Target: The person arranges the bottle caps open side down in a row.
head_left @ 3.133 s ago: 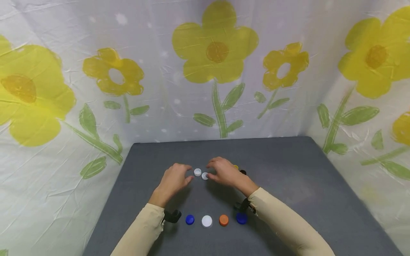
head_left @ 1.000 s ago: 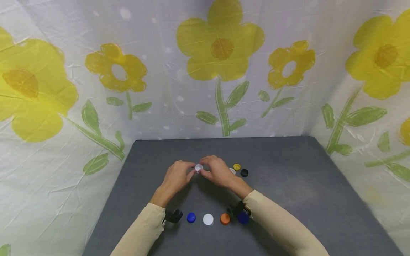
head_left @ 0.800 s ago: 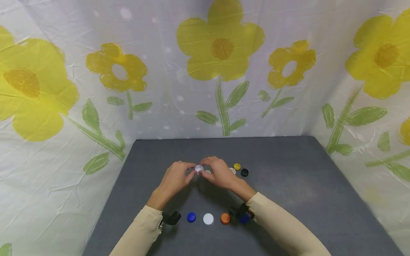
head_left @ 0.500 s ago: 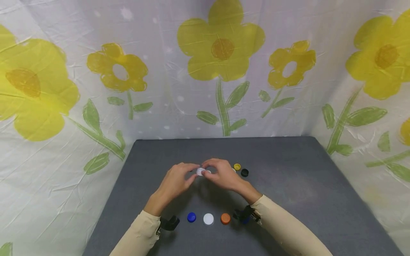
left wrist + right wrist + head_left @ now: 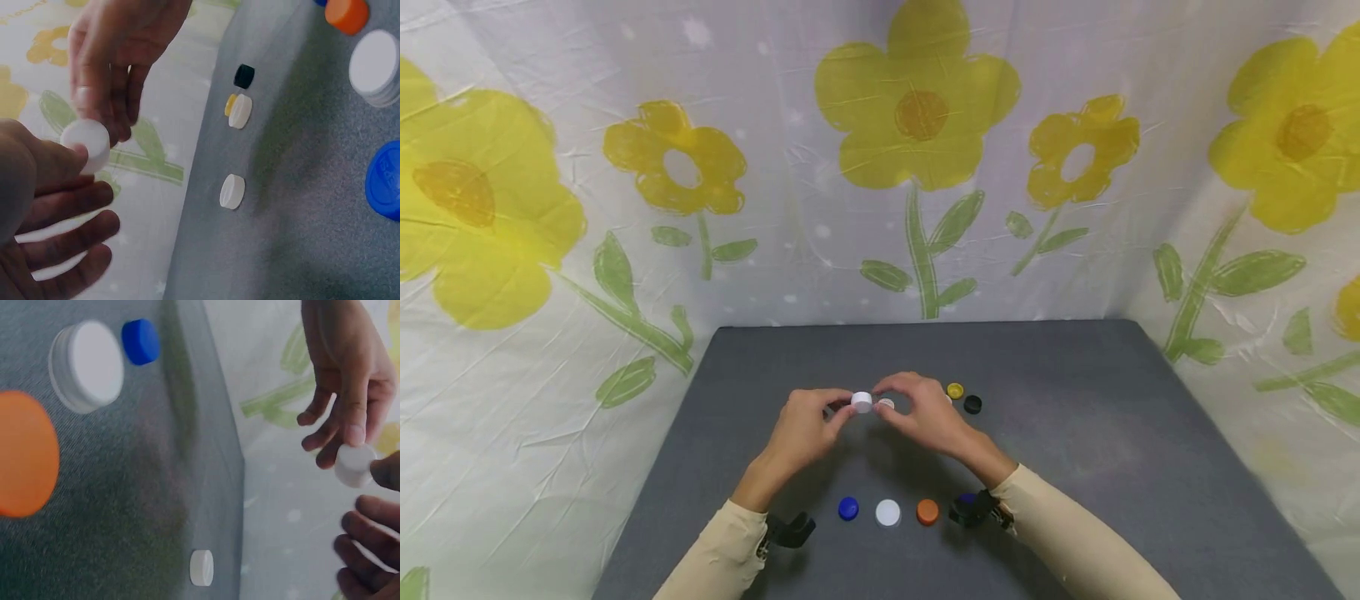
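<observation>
My left hand [image 5: 802, 427] pinches a white bottle cap [image 5: 861, 402] by its edge between thumb and fingers, raised over the far part of the table. In the left wrist view the thumb presses on the face of this cap [image 5: 87, 145]. Just right of it is my right hand [image 5: 931, 417], its thumb and index finger spread and a small gap from the cap in the head view. Another white cap [image 5: 887, 404] lies on the table, seen between the right thumb and index finger.
Behind the right hand lie a yellow cap [image 5: 955, 391], a black cap [image 5: 973, 404] and a mostly hidden white cap [image 5: 240, 112]. Nearer me stand a blue cap [image 5: 848, 509], a larger white cap [image 5: 888, 513], an orange cap [image 5: 928, 512] and another blue cap [image 5: 967, 499] partly covered by the wrist camera.
The white cap was picked up from beside the other white one and held by both hands, hollow side showing. It has since been turned over, and the right fingers have come off it.
</observation>
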### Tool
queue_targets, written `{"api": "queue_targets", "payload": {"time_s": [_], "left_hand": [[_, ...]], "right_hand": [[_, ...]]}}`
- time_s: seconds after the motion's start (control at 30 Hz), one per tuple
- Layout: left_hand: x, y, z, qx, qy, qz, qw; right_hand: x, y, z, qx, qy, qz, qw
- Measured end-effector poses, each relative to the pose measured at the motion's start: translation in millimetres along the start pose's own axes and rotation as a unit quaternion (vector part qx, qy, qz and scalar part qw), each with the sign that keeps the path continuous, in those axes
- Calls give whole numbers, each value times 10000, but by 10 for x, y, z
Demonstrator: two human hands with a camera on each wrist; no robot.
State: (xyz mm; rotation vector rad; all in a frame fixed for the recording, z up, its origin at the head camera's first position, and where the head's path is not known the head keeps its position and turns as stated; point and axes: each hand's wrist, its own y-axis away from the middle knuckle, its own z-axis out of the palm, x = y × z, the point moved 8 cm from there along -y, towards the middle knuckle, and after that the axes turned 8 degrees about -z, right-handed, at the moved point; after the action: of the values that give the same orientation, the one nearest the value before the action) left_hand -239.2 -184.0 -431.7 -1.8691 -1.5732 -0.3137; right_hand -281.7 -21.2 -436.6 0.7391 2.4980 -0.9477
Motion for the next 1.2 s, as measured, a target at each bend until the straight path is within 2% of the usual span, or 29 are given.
{"api": "queue_targets", "payload": {"time_s": [0.1, 0.2, 0.3, 0.4, 0.43, 0.5, 0.57, 0.7, 0.8, 0.9, 1.0, 1.2], "left_hand": [[-113, 1, 21, -271, 450, -551, 9971], [-198, 8, 55, -591, 874, -960, 9898], [-243, 19, 102, -1012, 1324, -1246, 9781], [-267, 32, 136, -1367, 1610, -1443, 9667], [-271, 35, 137, -1411, 1634, -1458, 9655], [-269, 34, 117, -1346, 1536, -1371, 9693], [-245, 34, 83, -1179, 1387, -1155, 9765], [-137, 54, 18, -903, 940, -438, 9905], [-49, 79, -3, -889, 516, 111, 9946], [-4, 105, -8, -914, 86, 453, 9947], [-10, 131, 9, -969, -269, 546, 9934], [-100, 191, 114, -1074, -695, 404, 9910]], "right_hand": [[-76, 5, -11, 98, 294, -457, 9985], [-171, 15, -13, 186, 363, -905, 9951], [-255, 24, -3, 291, 431, -1297, 9902], [-291, 31, 12, 334, 565, -1469, 9870], [-297, 30, 16, 325, 617, -1484, 9865], [-310, 22, 17, 294, 660, -1487, 9862], [-316, 12, 23, 237, 645, -1453, 9870], [-322, 0, 58, 101, 575, -1368, 9889], [-315, 6, 113, -28, 562, -1339, 9894], [-303, 20, 179, -193, 580, -1286, 9898], [-286, 38, 252, -412, 617, -1189, 9901], [-271, 74, 394, -967, 731, -906, 9885]]}}
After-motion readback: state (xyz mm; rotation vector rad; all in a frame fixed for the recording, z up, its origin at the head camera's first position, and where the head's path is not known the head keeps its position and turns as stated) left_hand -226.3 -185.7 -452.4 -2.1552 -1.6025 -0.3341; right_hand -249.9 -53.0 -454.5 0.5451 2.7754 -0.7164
